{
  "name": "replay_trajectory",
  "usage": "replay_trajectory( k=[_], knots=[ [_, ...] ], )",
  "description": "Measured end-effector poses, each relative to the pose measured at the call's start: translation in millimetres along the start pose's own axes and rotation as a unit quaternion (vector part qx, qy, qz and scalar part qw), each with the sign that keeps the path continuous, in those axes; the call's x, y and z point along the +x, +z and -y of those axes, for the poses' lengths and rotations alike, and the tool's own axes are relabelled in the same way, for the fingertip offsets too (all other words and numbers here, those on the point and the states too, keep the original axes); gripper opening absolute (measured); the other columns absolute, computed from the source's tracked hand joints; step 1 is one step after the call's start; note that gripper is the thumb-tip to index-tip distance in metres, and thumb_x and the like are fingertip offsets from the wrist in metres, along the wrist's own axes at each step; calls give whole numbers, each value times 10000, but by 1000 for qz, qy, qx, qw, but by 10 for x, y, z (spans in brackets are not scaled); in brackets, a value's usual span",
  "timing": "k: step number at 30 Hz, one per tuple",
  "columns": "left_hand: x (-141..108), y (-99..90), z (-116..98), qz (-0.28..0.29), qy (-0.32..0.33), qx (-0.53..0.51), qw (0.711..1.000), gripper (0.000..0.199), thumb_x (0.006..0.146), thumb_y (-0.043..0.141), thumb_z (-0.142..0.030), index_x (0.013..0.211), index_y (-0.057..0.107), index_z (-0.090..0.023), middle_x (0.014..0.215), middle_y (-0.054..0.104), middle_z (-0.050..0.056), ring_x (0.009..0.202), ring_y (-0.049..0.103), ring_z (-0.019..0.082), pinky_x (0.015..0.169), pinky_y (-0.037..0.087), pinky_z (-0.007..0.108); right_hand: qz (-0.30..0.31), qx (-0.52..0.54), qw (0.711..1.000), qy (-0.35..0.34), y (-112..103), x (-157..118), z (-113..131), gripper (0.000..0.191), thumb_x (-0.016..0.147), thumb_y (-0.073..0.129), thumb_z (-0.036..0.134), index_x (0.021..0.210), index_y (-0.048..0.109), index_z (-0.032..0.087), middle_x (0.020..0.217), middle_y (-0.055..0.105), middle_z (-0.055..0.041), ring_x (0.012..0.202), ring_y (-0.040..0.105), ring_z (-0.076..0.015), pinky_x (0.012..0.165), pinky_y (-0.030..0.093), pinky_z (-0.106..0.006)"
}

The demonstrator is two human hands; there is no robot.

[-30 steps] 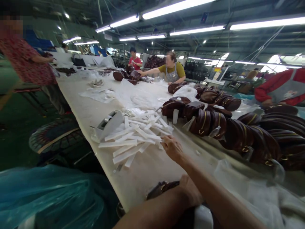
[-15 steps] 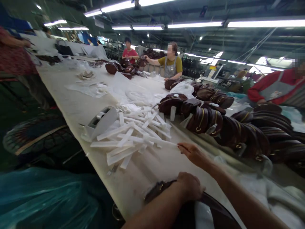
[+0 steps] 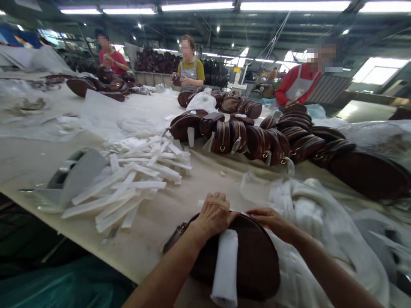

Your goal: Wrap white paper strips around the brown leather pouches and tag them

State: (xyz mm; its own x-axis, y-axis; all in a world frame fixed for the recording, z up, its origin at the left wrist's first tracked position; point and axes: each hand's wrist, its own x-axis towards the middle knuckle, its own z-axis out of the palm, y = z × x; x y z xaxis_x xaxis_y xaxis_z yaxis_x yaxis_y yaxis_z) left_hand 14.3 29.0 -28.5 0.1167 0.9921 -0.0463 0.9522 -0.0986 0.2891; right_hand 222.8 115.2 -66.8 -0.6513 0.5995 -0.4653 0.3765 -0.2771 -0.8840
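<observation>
A dark brown leather bag (image 3: 253,265) with a rounded outline leans on the table in front of me. A white wrapped strip (image 3: 225,267) hangs down its near face. My left hand (image 3: 214,216) is closed over the bag's top edge, knuckles up. At that same edge, just to the right, my right hand (image 3: 271,220) pinches with its fingertips. A thin white strip (image 3: 201,203) peeks out behind my left hand and seems to run along the rim towards my right fingers; most of it is hidden. Left of the bag lies a heap of white strips (image 3: 138,184).
A grey tape dispenser (image 3: 77,175) stands left of the heap. Brown bags (image 3: 257,141) line the table beyond my hands. Crumpled white wrapping (image 3: 314,209) lies at the right. Co-workers stand across the table, one in a red top (image 3: 295,85).
My right hand has drawn a white strip from the heap back to the bag's top edge. My left hand stays on the bag, which shows more fully. The view has swung right.
</observation>
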Motion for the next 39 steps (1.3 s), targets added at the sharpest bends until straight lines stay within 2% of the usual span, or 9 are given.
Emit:
replay_trajectory(
  k=[6,11,14,18,21,25,30,34,39],
  knots=[
    [32,58,2,56,-19,10,998,452,938,343,-503,1018,597,-137,925,650,119,894,620,256,782,459,360,11,-31,999,-18,0,-20,-29,492,677,651,528,978,700,142,813,685,-55,694,595,-161,666,443,-296],
    [55,108,27,87,1,15,996,416,949,338,-470,970,617,-162,950,654,104,958,612,247,802,458,325,-14,-137,990,-37,36,-35,29,339,690,612,442,804,738,149,624,637,-22,586,555,-152,588,423,-277],
    [75,139,38,110,14,19,994,435,955,317,-460,919,633,-164,953,653,108,963,608,246,825,451,332,-94,-228,967,-61,-20,16,49,222,698,606,361,692,724,173,651,637,-37,662,581,-190,655,442,-312],
    [99,138,38,136,21,16,990,457,954,288,-463,959,622,-151,969,650,128,968,606,250,859,438,355,-269,-320,902,-108,-179,158,41,232,764,552,262,947,688,218,1054,628,-87,1081,508,-266,933,348,-408],
    [125,119,48,154,19,-1,988,509,930,286,-532,981,618,-148,1009,649,136,997,597,252,860,436,340,-323,-359,868,-119,-236,275,-6,235,724,595,224,949,664,210,1087,601,-110,1124,464,-292,941,322,-439],
    [178,123,85,172,-2,-34,985,634,847,300,-680,917,649,-156,974,666,137,945,618,258,783,451,312,-296,-360,872,-151,-164,373,-82,126,762,529,246,689,625,211,820,618,-61,881,548,-220,835,380,-353],
    [192,124,161,171,-17,-91,981,654,789,343,-722,731,656,-152,833,670,139,851,626,264,703,439,299,-240,-282,907,-201,-69,376,-137,191,756,546,370,652,621,229,726,596,-29,726,534,-182,746,410,-311],
    [139,33,239,147,-24,-163,975,600,765,406,-700,694,633,-149,744,646,99,770,597,228,657,413,275,-198,-167,941,-216,15,296,-180,253,694,620,477,733,667,232,754,629,-31,783,573,-216,799,445,-366],
    [91,-40,292,110,-40,-276,954,541,749,482,-632,839,639,-122,735,612,30,698,538,158,596,375,223,-121,3,971,-209,304,199,-139,488,543,757,524,929,684,235,1025,664,-90,1034,560,-306,978,378,-454]
  ],
)
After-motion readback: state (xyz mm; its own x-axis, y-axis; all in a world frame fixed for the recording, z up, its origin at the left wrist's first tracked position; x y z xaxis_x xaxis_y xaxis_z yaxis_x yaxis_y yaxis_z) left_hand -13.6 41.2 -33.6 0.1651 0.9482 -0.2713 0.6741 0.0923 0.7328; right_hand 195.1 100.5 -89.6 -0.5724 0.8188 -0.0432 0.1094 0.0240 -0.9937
